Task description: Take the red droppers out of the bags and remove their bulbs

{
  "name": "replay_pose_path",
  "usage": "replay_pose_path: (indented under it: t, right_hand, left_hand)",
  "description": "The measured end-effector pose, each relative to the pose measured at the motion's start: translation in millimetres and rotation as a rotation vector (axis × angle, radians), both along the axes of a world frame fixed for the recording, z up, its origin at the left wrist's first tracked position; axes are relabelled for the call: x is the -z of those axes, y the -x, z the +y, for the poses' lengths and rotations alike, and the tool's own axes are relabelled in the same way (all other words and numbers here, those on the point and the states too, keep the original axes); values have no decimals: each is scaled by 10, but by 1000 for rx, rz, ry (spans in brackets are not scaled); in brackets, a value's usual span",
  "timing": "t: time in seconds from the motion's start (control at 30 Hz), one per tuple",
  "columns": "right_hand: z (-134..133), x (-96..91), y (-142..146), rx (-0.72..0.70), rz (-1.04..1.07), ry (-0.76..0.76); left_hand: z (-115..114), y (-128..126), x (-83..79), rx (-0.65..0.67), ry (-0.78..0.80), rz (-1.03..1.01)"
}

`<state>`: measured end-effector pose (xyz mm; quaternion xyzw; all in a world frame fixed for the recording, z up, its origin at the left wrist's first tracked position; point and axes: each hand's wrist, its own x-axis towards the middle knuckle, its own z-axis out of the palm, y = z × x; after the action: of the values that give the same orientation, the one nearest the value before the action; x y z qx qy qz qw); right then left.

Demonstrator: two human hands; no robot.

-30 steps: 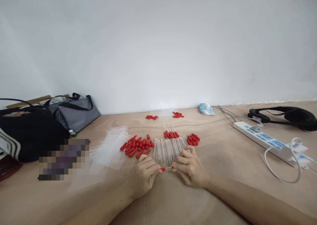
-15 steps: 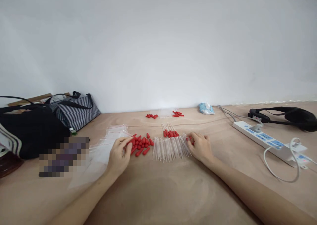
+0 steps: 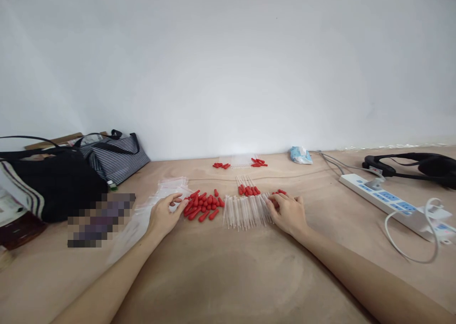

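Observation:
My left hand (image 3: 166,214) rests at the left edge of a heap of red rubber dropper bulbs (image 3: 203,204), its thumb and fingers apart and nothing between them. Right of the heap lies a row of clear, thin dropper tubes (image 3: 245,212), packed side by side. At the row's right end is my right hand (image 3: 288,212), palm down with fingers curled together; whatever they grip is hidden. Just past those fingers lie a few red bulbs (image 3: 280,192). Behind the row, several tubes with red bulbs on their near ends (image 3: 249,190) point away from me.
Clear zip bags (image 3: 171,188) lie beside my left hand. More tubes and red bulbs (image 3: 259,162) sit near the wall. A blue-white packet (image 3: 301,155), a power strip (image 3: 381,193) with cables and a black headset (image 3: 409,167) are on the right; bags (image 3: 117,157) stand left.
My left hand has drawn back slightly left from the bulbs, its fingers opening. Red bulbs now show beyond my right fingers, which have shifted onto the tube row's end. The view has turned slightly left.

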<state>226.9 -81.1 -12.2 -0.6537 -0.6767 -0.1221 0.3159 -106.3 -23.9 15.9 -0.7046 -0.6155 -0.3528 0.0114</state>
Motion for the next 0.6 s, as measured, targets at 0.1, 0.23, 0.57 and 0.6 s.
replay_pose_path:
  t: [0.1,0.23,0.57,0.6]
  right_hand:
    - [16,-57,-14,-2,38,9]
    - [217,-232,12,27,127,186]
    - [1194,-364,232,181,372,660]
    - [1230,-359,253,185,391,684]
  left_hand:
    - [-5,32,-23,-17,22,-14]
    - [-10,68,-40,-61,-16,-28]
    - [-145,-78,19,20,-342,148]
    - [-156,-89,23,19,-353,169]
